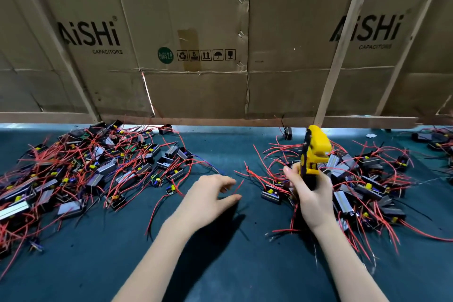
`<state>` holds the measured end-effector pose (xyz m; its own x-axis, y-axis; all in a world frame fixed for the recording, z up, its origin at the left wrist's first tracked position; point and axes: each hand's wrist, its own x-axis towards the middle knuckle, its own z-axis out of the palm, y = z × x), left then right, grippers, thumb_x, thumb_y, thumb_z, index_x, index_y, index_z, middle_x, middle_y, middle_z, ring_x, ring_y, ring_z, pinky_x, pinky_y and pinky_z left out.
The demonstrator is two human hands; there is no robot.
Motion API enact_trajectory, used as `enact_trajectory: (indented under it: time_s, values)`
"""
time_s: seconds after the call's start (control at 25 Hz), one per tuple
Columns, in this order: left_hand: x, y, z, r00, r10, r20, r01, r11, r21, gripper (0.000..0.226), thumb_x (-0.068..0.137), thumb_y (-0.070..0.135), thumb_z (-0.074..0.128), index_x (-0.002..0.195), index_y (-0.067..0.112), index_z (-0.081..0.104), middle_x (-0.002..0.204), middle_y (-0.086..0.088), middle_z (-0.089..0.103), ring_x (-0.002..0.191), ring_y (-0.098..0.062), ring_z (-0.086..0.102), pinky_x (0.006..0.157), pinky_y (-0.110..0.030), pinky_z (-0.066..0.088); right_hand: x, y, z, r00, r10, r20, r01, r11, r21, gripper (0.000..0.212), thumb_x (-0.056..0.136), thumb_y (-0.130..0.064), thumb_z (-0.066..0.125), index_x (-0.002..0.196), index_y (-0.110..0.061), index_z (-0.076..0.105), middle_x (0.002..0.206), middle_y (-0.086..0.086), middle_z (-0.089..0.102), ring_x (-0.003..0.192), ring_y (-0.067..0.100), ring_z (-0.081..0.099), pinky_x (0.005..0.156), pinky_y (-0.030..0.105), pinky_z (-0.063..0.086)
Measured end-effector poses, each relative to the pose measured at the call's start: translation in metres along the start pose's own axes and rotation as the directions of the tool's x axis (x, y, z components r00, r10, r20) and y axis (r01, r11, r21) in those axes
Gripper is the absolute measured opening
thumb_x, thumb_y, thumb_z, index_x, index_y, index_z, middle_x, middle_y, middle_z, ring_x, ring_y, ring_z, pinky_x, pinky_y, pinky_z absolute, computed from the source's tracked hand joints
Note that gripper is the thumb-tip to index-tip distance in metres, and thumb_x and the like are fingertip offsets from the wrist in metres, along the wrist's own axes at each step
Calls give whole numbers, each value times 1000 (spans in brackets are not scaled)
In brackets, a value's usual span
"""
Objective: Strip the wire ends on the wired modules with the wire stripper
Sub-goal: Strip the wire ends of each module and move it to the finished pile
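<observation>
My right hand (312, 193) grips the yellow and black wire stripper (313, 152) by its handles, its head pointing up and away over the right pile. My left hand (210, 195) hovers above the dark green mat with fingers loosely spread and nothing in it, next to loose red wires (239, 186). A black module (270, 195) with a yellow part and red wires lies between the two hands. A big heap of wired modules (81, 169) covers the left of the mat, and a second heap of wired modules (367, 179) lies on the right behind my right hand.
A wall of flattened cardboard boxes (220, 44) with wooden battens closes off the back of the bench. The green mat (220, 265) stretches toward me between my forearms. A few more modules (434, 140) lie at the far right edge.
</observation>
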<state>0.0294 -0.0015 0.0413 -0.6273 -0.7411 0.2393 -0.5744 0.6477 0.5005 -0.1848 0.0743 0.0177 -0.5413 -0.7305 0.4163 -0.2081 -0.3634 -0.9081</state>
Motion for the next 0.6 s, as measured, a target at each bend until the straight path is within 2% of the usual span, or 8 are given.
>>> enact_trajectory:
  time_s: [0.04,0.08,0.16,0.2,0.28,0.44,0.6]
  values:
    - [-1,0,7,1000,-1,-23,-1,997,-80,23,90,31,69,106,15,74,101,6,75,93,-7,67,89,-29,50,1,1,-3,995,-91,-42,81,976,-203,27,77,-34,71,69,-15,55,62,-7,51,60,14,45,63,29,39]
    - [-3,-2,12,999,-16,-36,9,984,-181,15,90,26,69,99,16,77,92,8,76,87,-4,68,86,-28,51,0,1,-5,981,-189,-46,154,896,-416,25,76,-37,71,70,-18,55,64,-7,54,61,15,49,62,29,40]
    - [-7,-7,14,997,-42,-65,18,945,-328,12,91,22,68,95,22,79,84,13,76,81,1,69,79,-19,51,-1,2,-3,951,-308,15,210,610,-764,31,69,-38,78,74,-15,58,70,0,57,66,27,56,64,37,43]
    - [-9,-10,14,997,-33,-69,5,931,-366,13,93,23,66,97,25,79,82,14,76,80,1,69,76,-15,49,-1,4,0,947,-318,41,196,474,-858,37,64,-38,83,77,-10,62,73,5,59,69,34,58,66,40,44]
    - [-16,-14,14,999,6,-36,-21,905,-425,17,95,30,61,101,30,77,76,12,73,72,1,64,69,-14,46,-1,6,4,958,-281,52,150,341,-928,49,56,-37,88,84,-4,66,77,12,62,74,37,62,69,43,44]
    - [-17,-14,15,999,43,6,-35,886,-462,23,100,29,53,100,31,76,65,10,64,61,-3,50,59,-16,36,-1,6,4,957,-277,86,153,230,-961,57,46,-37,92,83,-3,65,77,15,63,74,37,61,70,44,45]
    - [-16,-14,16,1000,17,4,-14,885,-465,28,100,27,50,81,24,70,61,3,59,58,-6,46,57,-19,34,-3,5,4,936,-298,185,245,178,-953,57,46,-40,90,83,-5,66,80,14,63,78,36,61,73,44,45]
